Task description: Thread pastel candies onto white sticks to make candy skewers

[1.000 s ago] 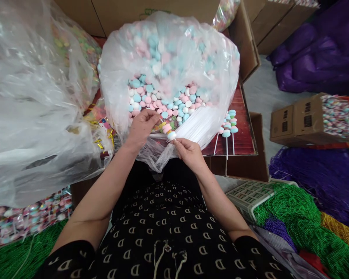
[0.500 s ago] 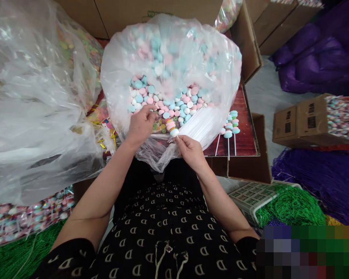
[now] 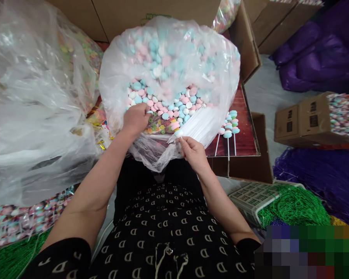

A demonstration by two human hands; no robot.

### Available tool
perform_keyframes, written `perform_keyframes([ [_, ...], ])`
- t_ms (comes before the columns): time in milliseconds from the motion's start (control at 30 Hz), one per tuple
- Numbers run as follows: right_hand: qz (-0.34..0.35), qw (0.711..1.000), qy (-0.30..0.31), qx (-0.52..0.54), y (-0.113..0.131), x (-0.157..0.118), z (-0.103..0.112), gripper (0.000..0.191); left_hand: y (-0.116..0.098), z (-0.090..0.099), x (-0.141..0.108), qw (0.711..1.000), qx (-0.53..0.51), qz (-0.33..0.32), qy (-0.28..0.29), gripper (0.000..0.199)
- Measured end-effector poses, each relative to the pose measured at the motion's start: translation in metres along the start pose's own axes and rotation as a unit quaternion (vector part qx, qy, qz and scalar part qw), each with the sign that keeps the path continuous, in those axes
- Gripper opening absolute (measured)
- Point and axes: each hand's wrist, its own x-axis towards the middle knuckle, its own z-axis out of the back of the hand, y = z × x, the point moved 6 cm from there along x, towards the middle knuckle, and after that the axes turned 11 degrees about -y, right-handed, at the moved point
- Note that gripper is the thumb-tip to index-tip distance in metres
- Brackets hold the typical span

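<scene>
Head view: the plastic bag of pastel candies spans twelve o'clock. At ten, the left hand dips among them, fingertips hidden, grip impossible to tell. The right hand, at four, pinches the candy skewer, tilted toward eleven.

My left hand has its fingertips mostly turned away, so I can't tell whether they grip one of the sweets. My right hand covers the lower end of the candy stick. Toward the far edge of the table, the cloudy bag blurs the sweets inside. A bigger bag hides the near left corner and is cut off at left. The lollies by the right edge overlap too closely to count their pieces. Purple sacks run out of view; coarse blocks mask the lower right.
</scene>
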Motion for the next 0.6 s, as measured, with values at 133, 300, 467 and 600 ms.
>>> perform_keyframes([
  [133, 0.000, 1.000, -0.002, 0.011, 0.000, 0.000, 0.000, 0.053, -0.012, -0.004, -0.003, 0.998, -0.045, -0.008, -0.035, 0.010],
  [300, 0.005, 1.000, -0.002, 0.012, 0.000, -0.001, 0.001, 0.055, -0.034, -0.019, -0.005, 0.998, -0.012, -0.049, -0.032, 0.020],
  [467, 0.006, 1.000, 0.001, 0.013, 0.000, -0.001, 0.000, 0.054, -0.045, -0.029, -0.004, 0.996, 0.021, -0.086, 0.004, 0.024],
  [600, 0.010, 1.000, 0.000, 0.012, 0.003, 0.002, 0.000, 0.053, -0.044, -0.028, 0.000, 0.998, 0.030, -0.057, 0.011, 0.033],
])
